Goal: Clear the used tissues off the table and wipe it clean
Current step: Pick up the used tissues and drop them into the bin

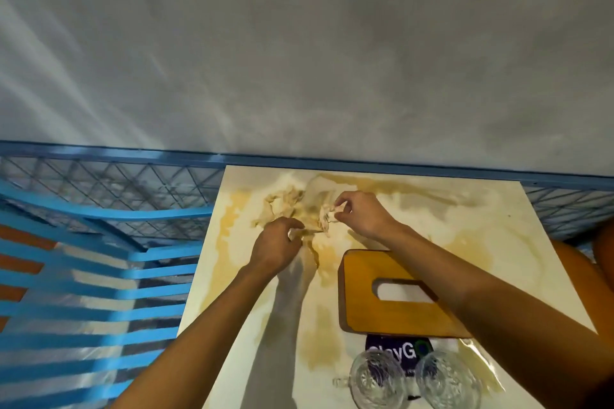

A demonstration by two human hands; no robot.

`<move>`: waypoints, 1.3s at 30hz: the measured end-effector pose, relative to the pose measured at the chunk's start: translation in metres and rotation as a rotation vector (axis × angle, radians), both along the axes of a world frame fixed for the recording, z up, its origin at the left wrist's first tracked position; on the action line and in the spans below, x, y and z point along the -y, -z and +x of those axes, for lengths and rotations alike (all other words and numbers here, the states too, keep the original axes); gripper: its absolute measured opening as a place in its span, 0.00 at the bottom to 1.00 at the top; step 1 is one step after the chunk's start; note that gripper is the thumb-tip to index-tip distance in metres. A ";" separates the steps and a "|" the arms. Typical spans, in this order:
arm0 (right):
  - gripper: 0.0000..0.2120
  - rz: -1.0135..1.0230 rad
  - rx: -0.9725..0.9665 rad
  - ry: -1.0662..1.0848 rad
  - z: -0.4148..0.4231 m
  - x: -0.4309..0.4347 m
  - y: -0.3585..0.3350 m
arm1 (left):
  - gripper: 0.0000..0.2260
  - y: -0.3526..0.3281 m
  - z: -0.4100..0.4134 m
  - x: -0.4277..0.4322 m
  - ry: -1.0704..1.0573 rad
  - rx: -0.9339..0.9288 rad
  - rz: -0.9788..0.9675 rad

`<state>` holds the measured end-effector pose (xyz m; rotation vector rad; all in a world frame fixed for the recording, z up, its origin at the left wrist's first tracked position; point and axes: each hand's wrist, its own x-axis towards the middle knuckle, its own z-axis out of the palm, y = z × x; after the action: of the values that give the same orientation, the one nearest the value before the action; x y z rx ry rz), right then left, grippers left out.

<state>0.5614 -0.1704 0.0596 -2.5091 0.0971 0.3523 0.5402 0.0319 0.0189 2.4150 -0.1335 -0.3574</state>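
Tissues (285, 206), crumpled and stained, lie at 12 o'clock on the wet, yellow-stained surface (465, 209). A wooden box (382, 319) stands at 4 o'clock and two glasses (378, 378) at 6. The left hand (275, 247) and the right hand (362, 214) each pinch the tissues with curled fingers.

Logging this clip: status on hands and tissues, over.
Left hand, right hand pinching soggy tissues, far side of table. Spill not yet wiped. Tissue box, two glasses nearby, clear of hands.
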 end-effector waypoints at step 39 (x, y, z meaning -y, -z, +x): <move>0.17 0.550 0.039 0.077 -0.080 -0.003 -0.073 | 0.10 -0.076 -0.044 0.039 -0.340 -0.125 -0.843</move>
<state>0.4815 -0.1672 0.1323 -1.9611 0.0690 0.2561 0.4961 -0.0067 0.0946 1.5394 0.1580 -0.2274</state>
